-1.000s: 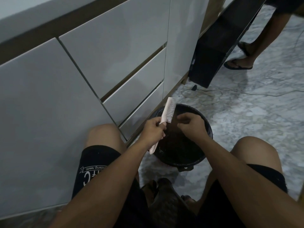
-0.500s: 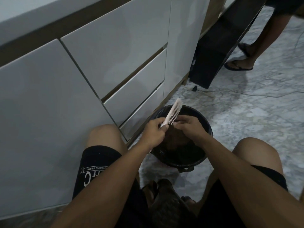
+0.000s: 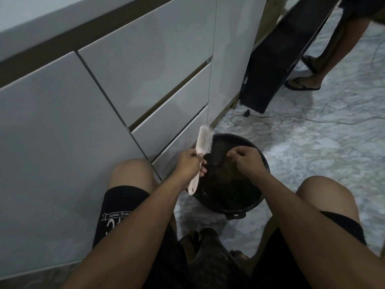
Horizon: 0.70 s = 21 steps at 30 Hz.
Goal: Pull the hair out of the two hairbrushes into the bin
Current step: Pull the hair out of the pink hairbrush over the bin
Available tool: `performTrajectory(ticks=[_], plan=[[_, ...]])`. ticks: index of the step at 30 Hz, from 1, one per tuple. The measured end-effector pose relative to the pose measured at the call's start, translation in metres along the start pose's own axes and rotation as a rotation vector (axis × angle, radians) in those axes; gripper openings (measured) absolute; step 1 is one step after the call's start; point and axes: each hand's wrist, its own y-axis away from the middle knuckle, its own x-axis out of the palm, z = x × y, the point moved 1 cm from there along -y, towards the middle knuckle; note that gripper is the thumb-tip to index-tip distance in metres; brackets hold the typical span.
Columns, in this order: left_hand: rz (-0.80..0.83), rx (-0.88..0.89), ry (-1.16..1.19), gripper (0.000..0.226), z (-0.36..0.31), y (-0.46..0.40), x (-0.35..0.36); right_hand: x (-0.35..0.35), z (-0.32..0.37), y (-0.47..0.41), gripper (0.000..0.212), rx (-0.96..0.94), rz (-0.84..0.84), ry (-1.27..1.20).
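We're crouched over the black bin (image 3: 229,203), and it serves as our landmark for everything here. Our left hand (image 3: 190,162) sits at the bin's left rim, fingers curled round the handle of the pale pink hairbrush (image 3: 203,147). The brush stands nearly upright, head up and away from us, bristles facing right across the bin's opening, handle end poking out below the fist just outside the left rim.

Our right hand (image 3: 246,161) hovers over the middle of the bin, apart from the brush, knuckles up and fingers curled down with the tips drawn together. Whether those fingertips pinch any hair, we cannot tell; it's too dark in there. The inside of the bin looks brownish and murky, and we can't make out what lies in it.

Only the one brush is in sight.

Left of the bin, almost against its rim, runs the white cabinet (image 3: 145,69) with its drawer fronts. Our bare knees flank the bin on the near side, black shorts (image 3: 123,209) on the left thigh showing white lettering. Beyond the bin, a thin cable (image 3: 291,119) trails over the marble floor (image 3: 323,153), and further off to the right another person's sandalled foot (image 3: 302,84) stands beside a dark panel (image 3: 277,59).
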Motion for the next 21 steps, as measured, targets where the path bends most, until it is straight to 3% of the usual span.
performTrajectory(ticks=[5,9,11,14,17,21], plan=[[0.107,-0.062,0.045,0.012,0.002,0.008,0.008,0.008,0.002,0.006,0.013,-0.019,0.086,0.002],[0.130,-0.061,0.021,0.015,0.001,0.008,0.006,0.008,-0.001,0.007,0.014,0.042,0.057,0.019],[0.156,-0.046,-0.023,0.019,0.001,0.008,0.004,0.008,-0.001,0.005,0.039,0.037,0.059,0.000],[0.211,-0.020,-0.104,0.021,0.001,0.011,0.002,0.006,0.004,0.001,0.074,0.096,0.068,-0.250],[0.259,0.002,-0.189,0.021,0.003,0.013,0.003,0.006,0.001,-0.006,0.069,0.208,0.081,-0.467],[0.290,0.027,-0.216,0.023,0.004,0.014,0.002,0.006,-0.003,-0.005,0.049,0.184,0.012,-0.430]])
